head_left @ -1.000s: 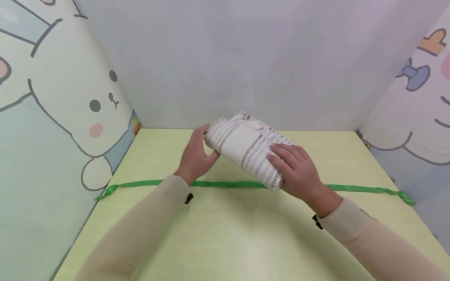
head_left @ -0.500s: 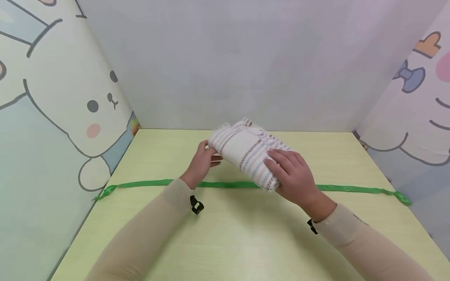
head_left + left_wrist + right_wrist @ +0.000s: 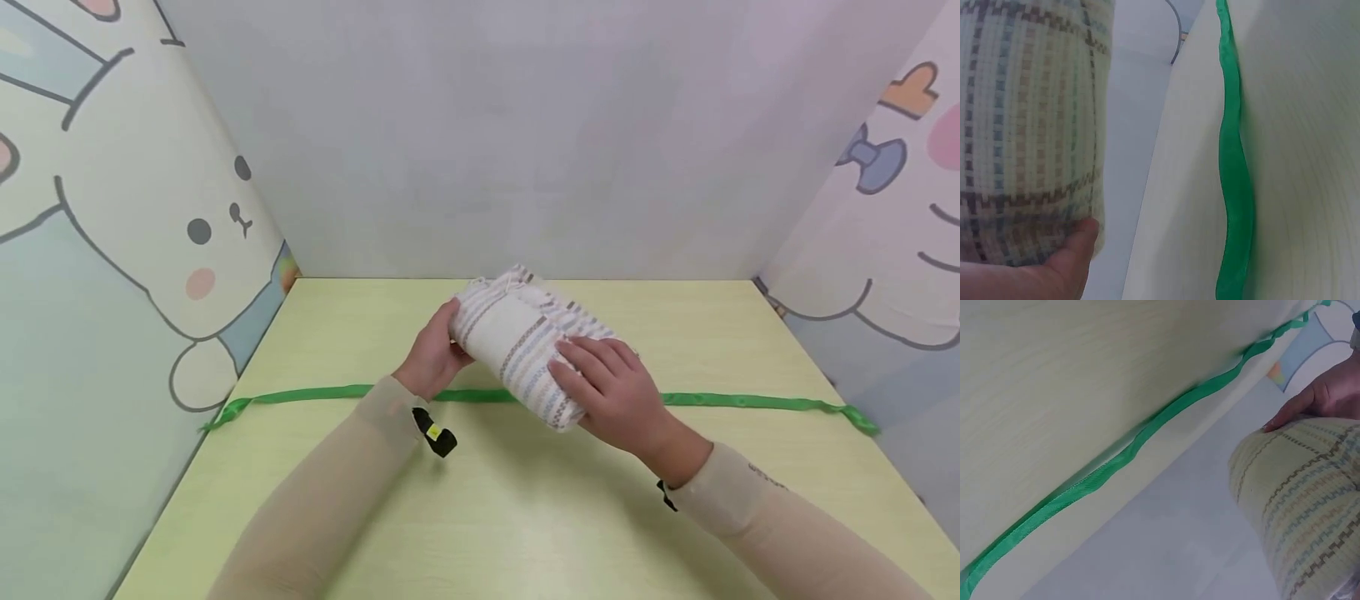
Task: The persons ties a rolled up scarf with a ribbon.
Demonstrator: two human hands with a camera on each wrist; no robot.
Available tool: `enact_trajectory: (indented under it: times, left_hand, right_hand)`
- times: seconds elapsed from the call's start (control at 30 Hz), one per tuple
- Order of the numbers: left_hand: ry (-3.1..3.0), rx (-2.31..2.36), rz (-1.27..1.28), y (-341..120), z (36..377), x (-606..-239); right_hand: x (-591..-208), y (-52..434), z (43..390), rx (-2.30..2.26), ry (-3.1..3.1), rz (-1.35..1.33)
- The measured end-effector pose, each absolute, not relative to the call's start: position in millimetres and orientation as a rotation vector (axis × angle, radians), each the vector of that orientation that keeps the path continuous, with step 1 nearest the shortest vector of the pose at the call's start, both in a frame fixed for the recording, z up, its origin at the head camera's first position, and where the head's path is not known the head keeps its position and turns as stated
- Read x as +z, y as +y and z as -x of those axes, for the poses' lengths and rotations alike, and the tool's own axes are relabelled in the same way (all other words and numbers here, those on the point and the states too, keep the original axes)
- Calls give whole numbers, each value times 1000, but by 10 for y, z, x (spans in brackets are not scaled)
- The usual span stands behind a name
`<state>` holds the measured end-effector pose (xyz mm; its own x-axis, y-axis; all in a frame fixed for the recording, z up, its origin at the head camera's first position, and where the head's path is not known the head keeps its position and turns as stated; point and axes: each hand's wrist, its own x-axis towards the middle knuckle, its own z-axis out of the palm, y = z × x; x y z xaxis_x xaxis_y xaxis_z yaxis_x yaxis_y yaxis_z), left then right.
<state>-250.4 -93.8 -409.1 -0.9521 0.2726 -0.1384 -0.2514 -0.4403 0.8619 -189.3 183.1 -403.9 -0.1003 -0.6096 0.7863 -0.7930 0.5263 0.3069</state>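
A folded towel (image 3: 513, 337), white with brown, blue and pinkish woven stripes, is held tilted above the table, its left end higher. My left hand (image 3: 432, 354) grips that end; most of its fingers are hidden behind the cloth. In the left wrist view, one digit of the left hand (image 3: 1063, 269) presses on the towel (image 3: 1029, 119). My right hand (image 3: 618, 396) holds the lower right end, with fingers curled over the top and the thumb out of sight. The right wrist view shows the towel (image 3: 1310, 500) with the left hand (image 3: 1332, 394) at its edge.
A green ribbon (image 3: 750, 402) stretches across the pale wooden table (image 3: 480, 517), passing beneath the towel. A grey back wall (image 3: 480, 150) and cartoon-printed side panels (image 3: 127, 192) enclose the table. A black strap (image 3: 435, 432) dangles at the left cuff.
The towel has come slightly lower and nearer. My left hand loosened, shifted to the right with fingers spread underneath, then took hold of the left end again. The right hand kept its hold.
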Motion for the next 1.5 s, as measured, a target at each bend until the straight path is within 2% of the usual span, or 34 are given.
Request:
enact_trajectory:
  times: [0.53, 0.87, 1.03, 1.3, 1.5]
  left_hand:
    - [1330, 2430, 190, -927, 2699, -4214]
    - [1234, 2440, 269, -963, 2718, -4203]
    - [1208, 2451, 231, -968, 2715, -4156]
    - [1214, 2453, 156, -1007, 2762, -4156]
    - [1300, 2394, 142, -1008, 2752, -4162]
  right_hand:
    - [-4170, 1625, 1758, 129, -1756, -1233]
    - [-4077, 1582, 1711, 162, -1699, -1168]
    - [-4011, 1643, 1731, 122, -1741, -1162]
    - [-3997, 1902, 1812, -138, -1865, -1380]
    - [-4043, 1935, 1819, -135, -1802, -1447]
